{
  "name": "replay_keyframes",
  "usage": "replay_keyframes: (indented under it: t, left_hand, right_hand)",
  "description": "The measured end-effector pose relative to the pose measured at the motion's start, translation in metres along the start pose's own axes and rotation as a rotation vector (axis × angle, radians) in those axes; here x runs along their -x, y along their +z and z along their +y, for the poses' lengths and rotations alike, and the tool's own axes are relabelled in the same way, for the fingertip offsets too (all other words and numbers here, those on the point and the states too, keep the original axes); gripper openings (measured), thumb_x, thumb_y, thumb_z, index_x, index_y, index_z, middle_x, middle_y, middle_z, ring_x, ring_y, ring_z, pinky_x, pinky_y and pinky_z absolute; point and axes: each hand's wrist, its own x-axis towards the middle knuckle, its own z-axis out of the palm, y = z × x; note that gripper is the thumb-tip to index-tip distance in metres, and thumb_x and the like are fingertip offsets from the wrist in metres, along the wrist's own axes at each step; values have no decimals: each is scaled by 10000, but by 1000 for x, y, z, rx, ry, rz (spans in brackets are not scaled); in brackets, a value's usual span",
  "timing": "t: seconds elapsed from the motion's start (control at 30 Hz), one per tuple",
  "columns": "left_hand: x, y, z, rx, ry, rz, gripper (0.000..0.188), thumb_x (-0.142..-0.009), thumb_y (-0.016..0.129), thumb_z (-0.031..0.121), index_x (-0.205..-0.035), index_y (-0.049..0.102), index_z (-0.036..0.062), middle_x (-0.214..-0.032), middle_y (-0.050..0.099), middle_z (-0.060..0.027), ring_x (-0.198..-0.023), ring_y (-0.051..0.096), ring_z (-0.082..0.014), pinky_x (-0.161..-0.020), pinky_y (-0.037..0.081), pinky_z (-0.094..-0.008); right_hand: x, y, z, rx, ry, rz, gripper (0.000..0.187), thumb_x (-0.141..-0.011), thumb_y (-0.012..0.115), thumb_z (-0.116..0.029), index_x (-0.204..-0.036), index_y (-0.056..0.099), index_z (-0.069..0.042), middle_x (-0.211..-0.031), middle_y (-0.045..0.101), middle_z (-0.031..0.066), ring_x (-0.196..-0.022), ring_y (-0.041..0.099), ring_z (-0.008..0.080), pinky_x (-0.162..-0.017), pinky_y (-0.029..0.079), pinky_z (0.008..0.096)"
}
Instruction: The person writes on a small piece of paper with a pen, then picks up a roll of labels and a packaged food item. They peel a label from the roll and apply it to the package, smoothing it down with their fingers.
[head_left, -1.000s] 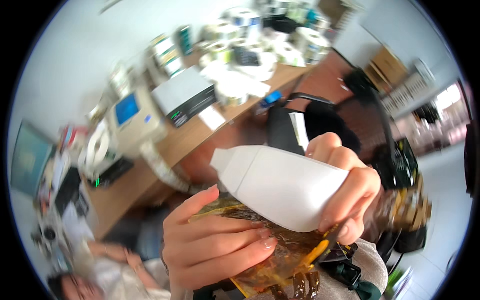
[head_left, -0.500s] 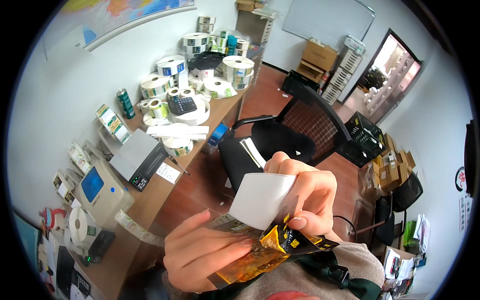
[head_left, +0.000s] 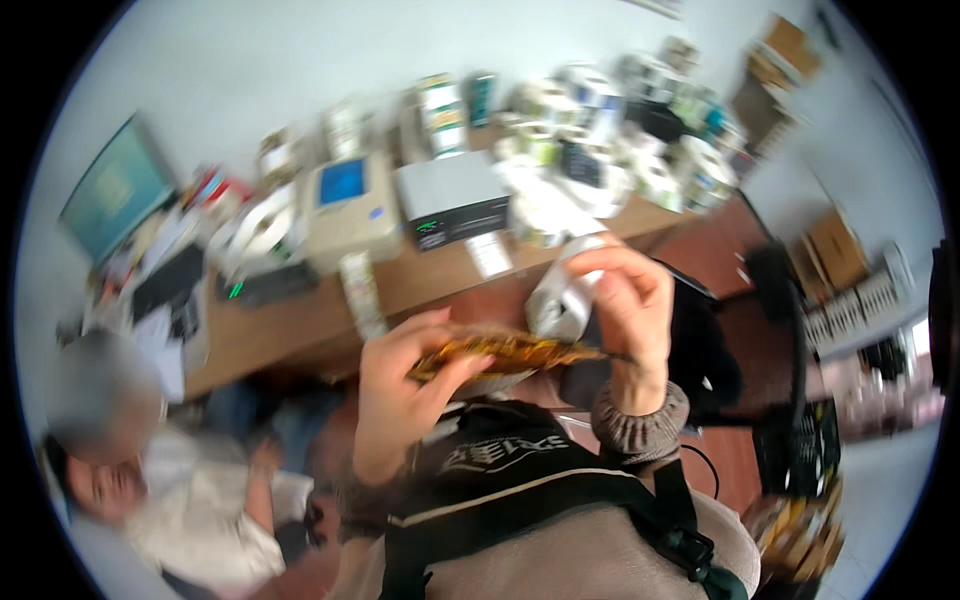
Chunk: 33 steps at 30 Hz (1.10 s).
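Note:
My left hand (head_left: 385,390) is closed on a flat amber-and-black plastic pouch (head_left: 510,352), which I see nearly edge-on in front of my chest. My thumb lies on the near side, fingers behind. At the pouch's right end, a little above it, my right hand (head_left: 640,300) pinches a white paper label strip (head_left: 560,300) between thumb and fingertips. The strip curls down from those fingers beside the pouch; blur hides whether they touch. A dark apron (head_left: 500,450) lies just below both hands.
A wooden desk (head_left: 290,345) along the wall holds a grey label printer (head_left: 455,195), a beige printer (head_left: 350,215), a monitor (head_left: 120,200) and several label rolls (head_left: 660,185). At lower left sits another person (head_left: 200,500). A black chair (head_left: 790,330) stands at right.
My view has swung left, bringing the monitor and the other person into sight. The pouch has turned edge-on, and my right hand has lifted the white strip away from its black corner.

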Motion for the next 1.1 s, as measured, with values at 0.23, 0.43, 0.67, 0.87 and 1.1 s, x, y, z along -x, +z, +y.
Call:
replay_keyframes:
  t: [0.23,0.43,0.67,0.87,1.1]
  left_hand:
    - [33,-30,-6,11,-290,245,143,-793,650,-1,-918,623,-65,-816,651,-91,-739,567,-94,-695,463,-236]
    - [49,-31,-5,34,-413,438,191,-785,667,-27,-968,621,-58,-875,664,-60,-804,577,-84,-739,471,-225]
    - [42,-32,-5,195,-498,440,330,-768,675,-37,-1090,605,-34,-976,650,-73,-907,589,-118,-831,465,-260]
    - [22,-52,13,176,-71,558,328,-811,582,35,-1133,576,-26,-1060,623,-114,-992,584,-178,-904,442,-311]
    - [-23,-14,87,974,318,-219,231,-831,536,75,-1024,617,-25,-983,637,-113,-937,592,-195,-868,449,-323]
  right_hand:
    - [-21,16,59,11,26,-171,428,-879,596,-361,-955,669,54,-905,613,74,-817,502,134,-824,351,277]
    - [-33,34,85,-82,63,-508,382,-736,749,-219,-990,656,52,-921,608,70,-849,519,148,-789,390,275]
    - [-34,50,83,-158,154,-403,113,-805,678,-1,-897,656,61,-843,572,37,-773,508,102,-682,395,220]
    - [-39,40,92,-121,138,-289,82,-813,677,-4,-875,651,43,-820,554,8,-740,499,81,-664,384,203]
    - [-35,37,79,213,14,-299,97,-780,698,-5,-846,651,50,-797,571,25,-744,520,100,-686,409,218]
